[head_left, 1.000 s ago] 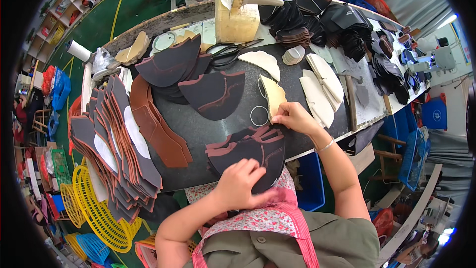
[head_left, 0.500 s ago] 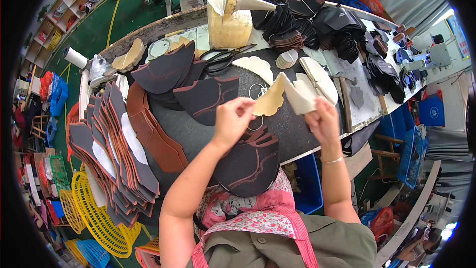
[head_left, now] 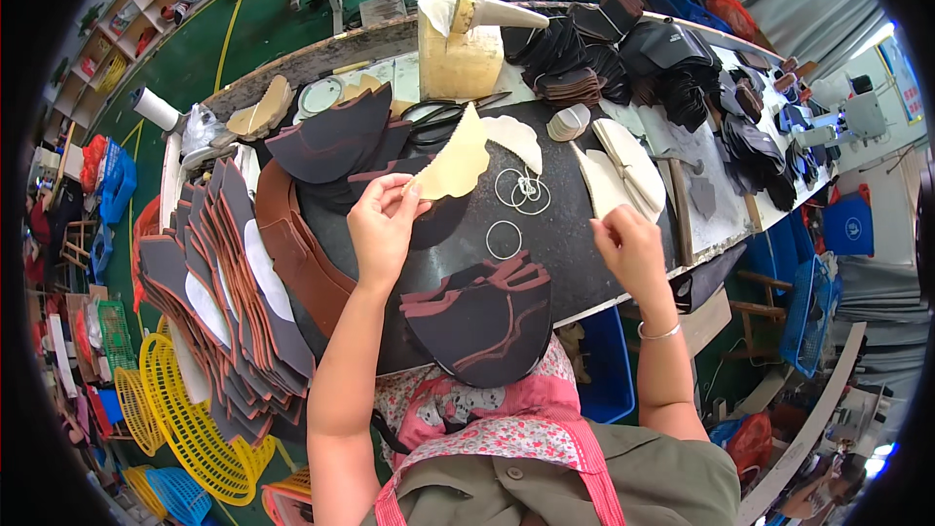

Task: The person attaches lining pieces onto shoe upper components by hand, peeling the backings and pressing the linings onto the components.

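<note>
Pinched in my left hand (head_left: 385, 224) is a pale yellow scalloped piece (head_left: 456, 158), raised above dark curved panels. My right hand (head_left: 633, 251) is closed with its fingers curled, and I see nothing in it. Just beyond its fingertips lie several cream pieces (head_left: 623, 164) in a small pile. White rings (head_left: 526, 193) rest on the dark work surface between my hands, with a single ring (head_left: 504, 240) nearer me. Another cream scalloped piece (head_left: 513, 141) sits behind them. Close to my apron lies a stack of dark panels with reddish-brown edges (head_left: 482, 321).
Fanned dark panels (head_left: 229, 302) and brown curved pieces (head_left: 297, 244) lie on the left. Black scissors (head_left: 438, 122) lie beneath a cone on a yellowish block (head_left: 458, 58). Black parts (head_left: 672, 58) are heaped at back right. A blue bin (head_left: 606, 365) stands below the table edge.
The two pale pieces between my hands have come apart. My left hand has moved left with the yellow one; my right hand has let go of the cream one beside the pile.
</note>
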Tool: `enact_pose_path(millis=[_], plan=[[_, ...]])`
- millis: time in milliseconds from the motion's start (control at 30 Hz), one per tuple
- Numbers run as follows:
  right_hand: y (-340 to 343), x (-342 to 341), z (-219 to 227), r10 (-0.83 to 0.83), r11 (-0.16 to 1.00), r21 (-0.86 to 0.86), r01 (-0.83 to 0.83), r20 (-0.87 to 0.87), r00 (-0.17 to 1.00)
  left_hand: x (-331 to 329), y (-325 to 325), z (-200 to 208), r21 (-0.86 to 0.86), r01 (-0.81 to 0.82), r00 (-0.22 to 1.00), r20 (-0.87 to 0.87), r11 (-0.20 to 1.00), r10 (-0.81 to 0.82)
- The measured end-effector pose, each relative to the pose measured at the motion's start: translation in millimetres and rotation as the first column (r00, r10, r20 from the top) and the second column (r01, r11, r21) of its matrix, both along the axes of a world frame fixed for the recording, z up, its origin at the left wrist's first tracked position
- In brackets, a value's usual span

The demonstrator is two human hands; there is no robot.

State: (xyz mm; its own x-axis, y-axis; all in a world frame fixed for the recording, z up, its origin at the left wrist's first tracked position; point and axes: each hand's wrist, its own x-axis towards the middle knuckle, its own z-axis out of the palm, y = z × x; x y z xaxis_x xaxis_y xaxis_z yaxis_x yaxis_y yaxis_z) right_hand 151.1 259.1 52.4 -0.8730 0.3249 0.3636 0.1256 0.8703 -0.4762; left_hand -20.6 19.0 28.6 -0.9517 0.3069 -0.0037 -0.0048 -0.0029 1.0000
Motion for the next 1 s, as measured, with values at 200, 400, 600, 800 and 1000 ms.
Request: enact_pose_path(millis=[200,400,600,800,1000], plan=[[-21.3,-26.8,-29.4,0.061,0.986,0.149,-0.073,0.08,0.995,25.2,6.5,-2.7,0.18,-0.005,0.998,0.06,0.984,-0.006],[-88.4,-39.6,11.0,0.094,0.865,-0.438,-0.244,-0.337,0.937,57.9,19.4,11.3,0.326,0.036,0.965,0.234,0.945,-0.118],[-95.2,-30.6,11.6,-0.004,0.737,-0.639,-0.219,-0.328,0.945,75.7,25.7,9.0,0.526,0.022,0.857,0.427,0.85,-0.287],[-90.5,-21.1,24.0,-0.007,0.799,-0.565,-0.204,-0.348,0.937,80.9,32.4,7.7,0.669,0.055,0.819,0.394,0.741,-0.416],[-76.9,-12.5,32.8,0.075,0.626,-0.743,-0.238,-0.247,0.966,81.5,34.9,7.6,0.624,0.201,0.885,0.215,0.756,-0.413]])
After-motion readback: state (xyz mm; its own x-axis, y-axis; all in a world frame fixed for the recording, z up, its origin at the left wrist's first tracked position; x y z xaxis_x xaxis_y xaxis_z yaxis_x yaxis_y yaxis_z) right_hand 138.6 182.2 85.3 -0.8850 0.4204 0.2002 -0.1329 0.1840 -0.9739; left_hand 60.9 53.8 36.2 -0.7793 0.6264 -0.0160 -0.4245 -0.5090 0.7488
